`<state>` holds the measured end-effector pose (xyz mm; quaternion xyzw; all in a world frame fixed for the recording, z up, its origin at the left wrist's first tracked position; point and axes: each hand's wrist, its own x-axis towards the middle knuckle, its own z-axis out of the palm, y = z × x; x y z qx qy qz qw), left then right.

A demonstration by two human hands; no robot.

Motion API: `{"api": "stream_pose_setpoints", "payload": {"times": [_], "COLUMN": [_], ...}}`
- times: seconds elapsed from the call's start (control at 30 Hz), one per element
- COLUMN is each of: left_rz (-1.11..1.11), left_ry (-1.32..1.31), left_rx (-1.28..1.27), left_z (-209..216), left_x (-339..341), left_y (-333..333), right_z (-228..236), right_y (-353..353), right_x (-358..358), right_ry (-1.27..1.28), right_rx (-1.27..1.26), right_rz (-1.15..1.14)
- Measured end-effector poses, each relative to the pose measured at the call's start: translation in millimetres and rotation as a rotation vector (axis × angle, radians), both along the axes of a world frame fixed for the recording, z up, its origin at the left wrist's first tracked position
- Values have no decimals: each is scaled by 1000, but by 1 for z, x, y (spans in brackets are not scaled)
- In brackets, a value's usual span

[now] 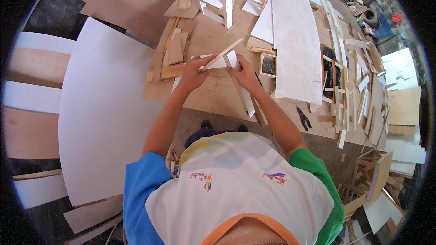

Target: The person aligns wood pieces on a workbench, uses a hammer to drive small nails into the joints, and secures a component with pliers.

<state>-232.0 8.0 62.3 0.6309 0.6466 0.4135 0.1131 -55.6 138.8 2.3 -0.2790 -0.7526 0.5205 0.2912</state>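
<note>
My left hand [194, 75] is closed around a thin wooden strip [225, 52], which slants up to the right with its pale edge toward me. My right hand [246, 76] grips a narrow white-faced board [245, 98] near its upper end; the rest of that board runs down toward the table's near edge. The upper ends of the two pieces are close together, and whether they are joined I cannot tell. Behind my hands lies another white piece, partly hidden. Right of my right hand stands a small wooden box [274, 73] holding dark nails [268, 65].
A white shelf-like frame [228, 4] stands at the table's far side. Large white panels [297, 41] lie to the right, with pliers [304, 118] near the front edge. Wood offcuts [175, 50] lie left of my hands. A big white sheet [106, 113] fills the left.
</note>
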Motion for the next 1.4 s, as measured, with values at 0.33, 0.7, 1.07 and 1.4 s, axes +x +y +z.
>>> {"api": "stream_pose_setpoints", "payload": {"times": [0.33,0.7,1.07,1.4], "left_rz": [-189,-202,-183,-207], "left_ry": [132,357,268,202], "left_rx": [253,264,237,195], "left_z": [64,100,116,110], "left_x": [-28,-38,-30,-23], "left_y": [9,12,11,21], "right_z": [32,67,67,64], "right_y": [-7,-5,12,20], "right_x": [-34,-35,-38,-30], "right_ry": [296,353,418,439], "right_rx": [128,143,48,7], "right_rz": [-45,-40,56,77]}}
